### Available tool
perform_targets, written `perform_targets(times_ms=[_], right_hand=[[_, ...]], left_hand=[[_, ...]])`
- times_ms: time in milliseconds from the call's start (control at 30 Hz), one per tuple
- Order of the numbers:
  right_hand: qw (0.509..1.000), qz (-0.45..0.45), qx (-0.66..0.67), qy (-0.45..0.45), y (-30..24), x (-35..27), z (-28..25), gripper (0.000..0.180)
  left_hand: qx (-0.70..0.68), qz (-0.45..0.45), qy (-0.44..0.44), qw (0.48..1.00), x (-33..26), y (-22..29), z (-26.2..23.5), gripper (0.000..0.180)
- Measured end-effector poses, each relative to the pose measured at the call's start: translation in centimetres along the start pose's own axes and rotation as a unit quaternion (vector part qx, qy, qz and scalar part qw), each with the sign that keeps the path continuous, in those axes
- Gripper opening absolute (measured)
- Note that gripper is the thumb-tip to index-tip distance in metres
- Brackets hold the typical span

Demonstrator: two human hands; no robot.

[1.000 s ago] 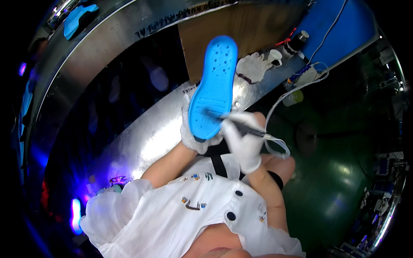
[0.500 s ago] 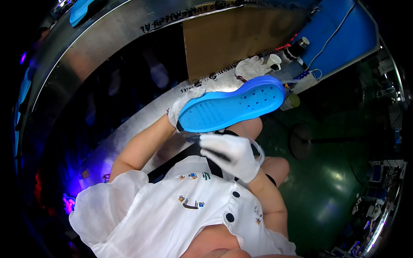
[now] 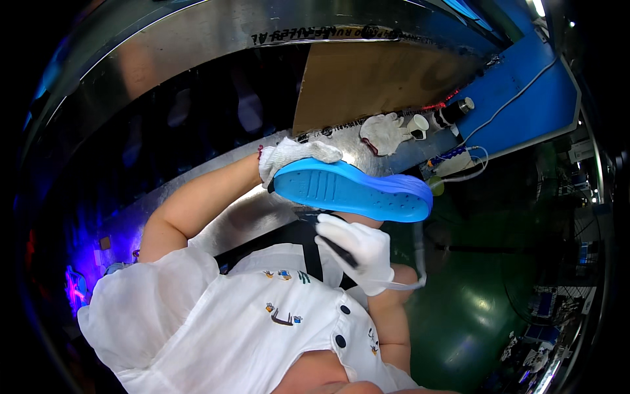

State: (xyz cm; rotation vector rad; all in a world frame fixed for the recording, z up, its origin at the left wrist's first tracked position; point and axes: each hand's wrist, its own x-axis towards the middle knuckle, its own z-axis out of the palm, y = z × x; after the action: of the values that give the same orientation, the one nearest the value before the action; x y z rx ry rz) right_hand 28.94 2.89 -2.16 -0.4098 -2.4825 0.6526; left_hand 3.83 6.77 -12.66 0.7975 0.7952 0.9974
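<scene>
My left hand, in a white knit glove, is closed around the heel end of a light-blue shoe sole. The sole points rightward, showing ridges at the heel, small holes toward the toe and its upper side wall. Just below it is my right hand, also gloved in white and apart from the sole. Its fingers are bent around a slim dark tool, whose kind I cannot make out. From beside that hand's wrist, a clear hose curves up toward the toe end of the sole.
Past the sole, a used glove, a white cup and a dark bottle stand along the metal ledge. A brown cardboard sheet leans behind. Several soles lie in the dark recess. A blue panel is at right.
The view has shifted. The sole has tilted, its toe dropping and more of its upper side wall showing. My right hand has moved slightly, staying below the sole with the dark tool.
</scene>
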Motion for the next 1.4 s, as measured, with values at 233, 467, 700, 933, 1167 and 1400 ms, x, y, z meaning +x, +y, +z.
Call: perform_targets(times_ms=[233,467,700,933,1167,1400], right_hand=[[0.995,-0.028,-0.093,-0.011,0.0,-0.1,-1.0,0.025],[0.993,-0.05,-0.101,-0.021,-0.4,0.0,-2.9,0.031],[0.989,0.039,0.124,0.075,0.5,0.4,-2.9,0.028],[0.975,-0.056,0.058,0.208,-1.0,0.7,0.5,0.029],[0.913,-0.006,0.273,0.302,-1.3,-0.3,-0.6,0.022],[0.912,0.059,0.336,0.229,-1.3,0.3,2.1,0.023]], left_hand=[[0.075,-0.049,0.072,0.993,-1.3,2.0,-0.4,0.041],[0.029,-0.064,0.035,0.997,-2.5,4.9,1.7,0.053],[-0.234,-0.009,0.083,0.969,-4.4,4.7,7.1,0.078],[-0.321,0.139,0.008,0.937,-5.8,1.2,9.4,0.08],[-0.193,0.29,-0.144,0.926,-16.1,17.3,6.4,0.108],[-0.902,0.08,-0.423,0.033,-27.9,29.7,2.3,0.069]])
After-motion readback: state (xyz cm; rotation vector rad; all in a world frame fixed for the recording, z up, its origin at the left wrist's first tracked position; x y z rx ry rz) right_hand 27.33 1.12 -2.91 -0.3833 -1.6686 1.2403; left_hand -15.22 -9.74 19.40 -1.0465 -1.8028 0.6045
